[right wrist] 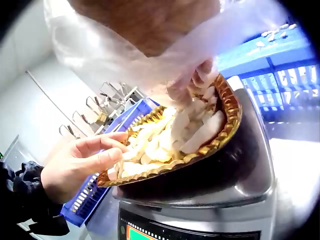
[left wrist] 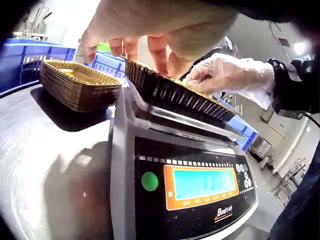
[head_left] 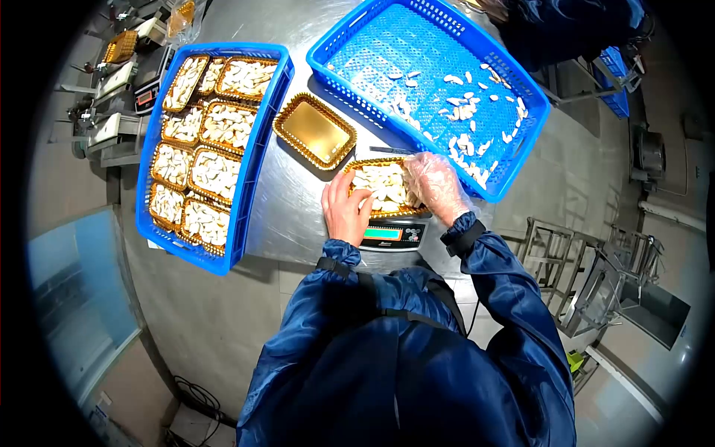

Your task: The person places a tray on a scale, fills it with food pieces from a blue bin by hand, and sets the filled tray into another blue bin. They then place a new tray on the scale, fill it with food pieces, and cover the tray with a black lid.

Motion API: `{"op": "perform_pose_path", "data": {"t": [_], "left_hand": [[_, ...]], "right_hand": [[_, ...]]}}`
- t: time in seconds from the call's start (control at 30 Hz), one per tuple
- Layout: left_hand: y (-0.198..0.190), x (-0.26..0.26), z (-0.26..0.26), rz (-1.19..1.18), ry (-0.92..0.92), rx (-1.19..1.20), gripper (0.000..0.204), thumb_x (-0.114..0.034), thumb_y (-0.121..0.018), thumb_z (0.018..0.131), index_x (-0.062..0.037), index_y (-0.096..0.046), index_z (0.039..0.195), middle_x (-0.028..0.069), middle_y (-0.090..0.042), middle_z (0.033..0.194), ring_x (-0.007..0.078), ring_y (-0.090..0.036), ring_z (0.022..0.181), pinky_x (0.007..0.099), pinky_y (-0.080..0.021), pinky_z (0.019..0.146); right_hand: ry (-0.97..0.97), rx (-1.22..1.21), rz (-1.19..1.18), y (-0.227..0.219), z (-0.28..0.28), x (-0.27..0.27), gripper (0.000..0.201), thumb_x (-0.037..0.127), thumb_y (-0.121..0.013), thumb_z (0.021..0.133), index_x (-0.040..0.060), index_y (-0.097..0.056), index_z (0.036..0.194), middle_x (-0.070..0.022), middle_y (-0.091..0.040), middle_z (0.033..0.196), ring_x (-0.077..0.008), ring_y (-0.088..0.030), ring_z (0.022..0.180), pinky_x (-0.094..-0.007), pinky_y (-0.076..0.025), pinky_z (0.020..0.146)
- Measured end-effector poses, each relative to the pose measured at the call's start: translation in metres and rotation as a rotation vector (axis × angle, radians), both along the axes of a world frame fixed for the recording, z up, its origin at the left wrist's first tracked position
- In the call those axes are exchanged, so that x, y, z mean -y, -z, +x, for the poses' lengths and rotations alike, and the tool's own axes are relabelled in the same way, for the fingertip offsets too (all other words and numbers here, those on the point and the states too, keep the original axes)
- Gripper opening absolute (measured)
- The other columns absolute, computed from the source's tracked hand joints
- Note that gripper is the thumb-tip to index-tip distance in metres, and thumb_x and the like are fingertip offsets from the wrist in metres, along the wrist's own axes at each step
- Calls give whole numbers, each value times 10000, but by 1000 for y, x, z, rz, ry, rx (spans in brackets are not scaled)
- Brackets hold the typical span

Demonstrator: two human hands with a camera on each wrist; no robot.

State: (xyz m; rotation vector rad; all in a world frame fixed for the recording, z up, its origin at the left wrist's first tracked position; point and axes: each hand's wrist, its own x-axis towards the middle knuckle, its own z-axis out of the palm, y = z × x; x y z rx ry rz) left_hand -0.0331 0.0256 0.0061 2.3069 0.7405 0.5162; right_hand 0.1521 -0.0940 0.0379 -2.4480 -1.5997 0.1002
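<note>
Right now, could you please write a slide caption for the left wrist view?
Left hand and gloved right hand at a tray on a lit scale, stacked gold trays alongside.

Your left hand [head_left: 347, 208]: bare, fingers spread, slightly bent, thumb angled toward your right hand [head_left: 439, 182]. That one's in a clear plastic glove, fingers bent and pointing down, grip unclear. Both forearms, left forearm [head_left: 311, 296] and right forearm [head_left: 505, 277], reach forward and angle inward. Blue sleeves down to both wrists, dark strap round each.
</note>
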Motion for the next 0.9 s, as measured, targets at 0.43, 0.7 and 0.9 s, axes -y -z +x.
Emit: {"op": "perform_pose_path", "data": {"t": [0.43,0.7,0.9], "left_hand": [[-2,-5,16,38,-10,28,145,-159,-689,818,-107,-690,952,103,-552,1296,315,-440,1276,473,-293,1080],[-4,-1,24,30,-36,-31,107,-169,-711,780,-109,-688,864,110,-563,1251,322,-442,1262,476,-285,1082],[-4,-2,25,15,-44,43,84,-131,-716,760,-99,-670,823,100,-585,1181,318,-474,1212,467,-314,1046]], "right_hand": [[-45,130,-169,-9,-3,-14,89,129,-600,805,64,-637,854,-121,-638,812,-277,-656,794,-389,-535,672],[-90,185,-213,-12,-3,-21,90,106,-602,786,48,-614,854,-130,-628,796,-279,-650,774,-382,-527,668],[439,-490,218,-1,-5,-10,163,179,-631,866,76,-671,987,-170,-687,875,-350,-663,869,-429,-524,758]]}}
